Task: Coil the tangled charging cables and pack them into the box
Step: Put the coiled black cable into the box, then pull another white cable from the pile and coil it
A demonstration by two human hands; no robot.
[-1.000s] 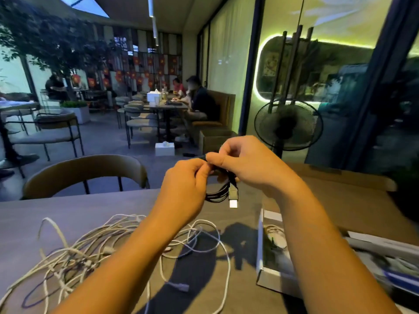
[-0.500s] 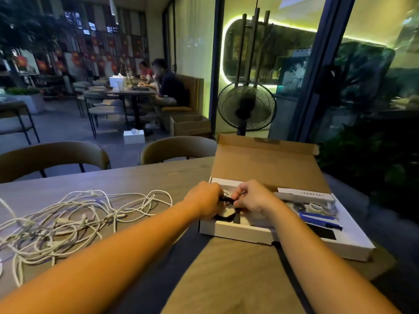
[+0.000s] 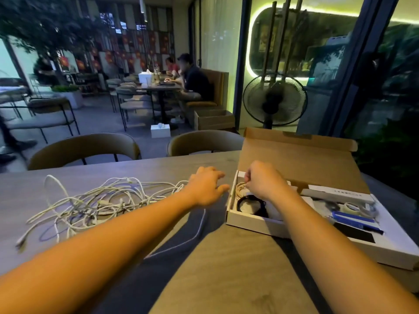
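Observation:
A tangle of white charging cables [image 3: 97,200] lies on the table's left half. At the right stands an open cardboard box [image 3: 249,225] with its lid [image 3: 299,164] folded back. A coiled black cable [image 3: 260,208] lies in the box's left end, next to a pale coiled cable [image 3: 239,189]. My right hand [image 3: 265,181] hovers over that end with fingers curled at the pale coil; whether it pinches it is hidden. My left hand [image 3: 207,186] hangs above the table just left of the box, fingers spread, holding nothing.
The box also holds blue pens [image 3: 356,220], a tape roll [image 3: 349,207] and a flat black item [image 3: 353,232]. Two chairs [image 3: 84,148] [image 3: 204,141] stand at the table's far edge. A fan [image 3: 274,100] stands behind the box. People sit at a far table.
Both hands carried the black coil from mid-air into the box and let it go. My left hand has since drawn back to the left and opened.

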